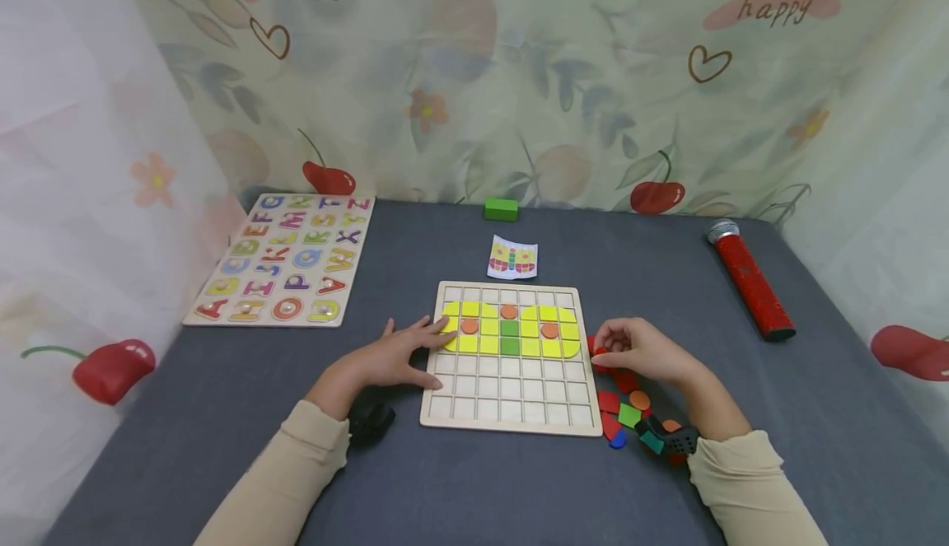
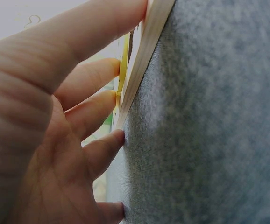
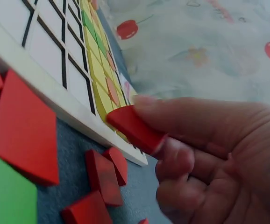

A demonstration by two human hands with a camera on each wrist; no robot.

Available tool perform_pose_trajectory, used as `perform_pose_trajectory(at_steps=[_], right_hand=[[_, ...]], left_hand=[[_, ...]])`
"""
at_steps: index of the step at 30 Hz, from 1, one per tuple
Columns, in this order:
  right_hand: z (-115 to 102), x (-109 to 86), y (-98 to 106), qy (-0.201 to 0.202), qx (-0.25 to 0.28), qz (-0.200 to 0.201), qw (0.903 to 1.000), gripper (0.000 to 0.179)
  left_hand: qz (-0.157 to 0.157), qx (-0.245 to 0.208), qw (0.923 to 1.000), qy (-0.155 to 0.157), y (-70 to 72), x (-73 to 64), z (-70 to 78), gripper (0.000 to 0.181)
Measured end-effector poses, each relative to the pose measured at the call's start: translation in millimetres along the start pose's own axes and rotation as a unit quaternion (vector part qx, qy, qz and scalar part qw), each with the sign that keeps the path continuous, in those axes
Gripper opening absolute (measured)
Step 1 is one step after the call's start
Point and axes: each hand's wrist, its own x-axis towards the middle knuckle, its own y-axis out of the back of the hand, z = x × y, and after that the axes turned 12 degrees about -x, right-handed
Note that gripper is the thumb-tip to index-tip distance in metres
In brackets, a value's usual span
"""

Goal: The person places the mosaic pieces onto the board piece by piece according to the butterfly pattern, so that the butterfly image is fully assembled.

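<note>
A wooden grid board lies at the middle of the table, its upper rows filled with yellow, orange and green pieces. My left hand rests spread at the board's left edge; in the left wrist view the thumb touches the wooden rim and two fingertips touch a yellow piece. Just past the right edge, my right hand pinches a red piece with one curved side between thumb and fingers. Beneath it lie loose red pieces, partly hidden by the hand in the head view.
Behind the board lies a butterfly picture card, with a green block farther back. An alphabet puzzle board is at the left, a red microphone at the right. Beside the right forearm lie a green square and a blue piece.
</note>
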Motion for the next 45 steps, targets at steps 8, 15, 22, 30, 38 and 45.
perform_pose_trajectory(at_steps=[8,15,22,30,38,45], right_hand=[[-6.5,2.9,-7.2,-0.016,0.093,0.0,0.9955,0.027],[-11.1,4.3,-18.6,-0.026,0.089,-0.007,0.9956,0.02],[-13.7,2.4,-24.6,-0.056,-0.012,0.037,0.9977,0.018],[-17.0,1.9,-26.3,-0.046,0.023,0.001,0.9987,0.015],[-13.0,1.9,-17.5,-0.035,0.037,-0.013,0.9986,0.019],[6.1,-6.9,5.3,-0.05,0.05,-0.003,0.9975,0.032]], left_hand=[[-0.002,0.0,1.0,-0.004,1.2,-1.0,0.7,0.077],[-0.003,0.001,1.0,-0.007,2.1,-1.5,1.1,0.077],[-0.004,-0.002,1.0,-0.008,1.2,-0.8,0.0,0.077],[-0.002,0.0,1.0,0.0,0.1,-1.0,-0.8,0.077],[-0.001,-0.002,1.0,0.002,0.1,-1.0,0.3,0.077],[-0.001,-0.002,1.0,-0.001,0.6,-0.4,0.9,0.077]])
